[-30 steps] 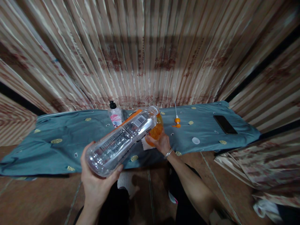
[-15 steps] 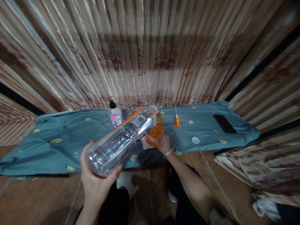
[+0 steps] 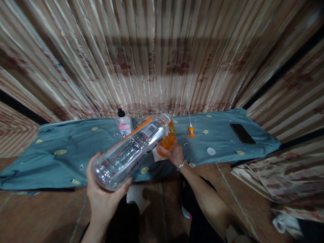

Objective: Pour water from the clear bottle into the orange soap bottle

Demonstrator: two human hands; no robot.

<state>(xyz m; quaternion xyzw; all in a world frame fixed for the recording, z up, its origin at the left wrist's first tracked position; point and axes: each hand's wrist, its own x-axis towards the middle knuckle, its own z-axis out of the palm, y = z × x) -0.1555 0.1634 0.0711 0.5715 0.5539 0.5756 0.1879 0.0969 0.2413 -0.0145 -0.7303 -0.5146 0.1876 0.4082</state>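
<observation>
My left hand [image 3: 105,195] grips the base of a large clear plastic bottle [image 3: 129,152] with an orange-edged label. The bottle is tilted, its uncapped-looking neck up and to the right, over an orange bottle [image 3: 169,139]. My right hand [image 3: 173,153] is wrapped round that orange bottle, whose top is partly hidden behind the clear one; whether the two mouths touch I cannot tell. Under the orange bottle lies a pale sheet [image 3: 158,156], mostly covered. An orange pump head [image 3: 191,131] with a thin tube rests on the cloth to the right.
A teal cloth [image 3: 76,138] with pineapple prints covers the narrow table. At the back left stands a clear bottle with a black cap [image 3: 124,124]. A round white cap [image 3: 211,151] and a black phone [image 3: 242,134] lie on the right. Patterned curtains [image 3: 154,57] hang behind.
</observation>
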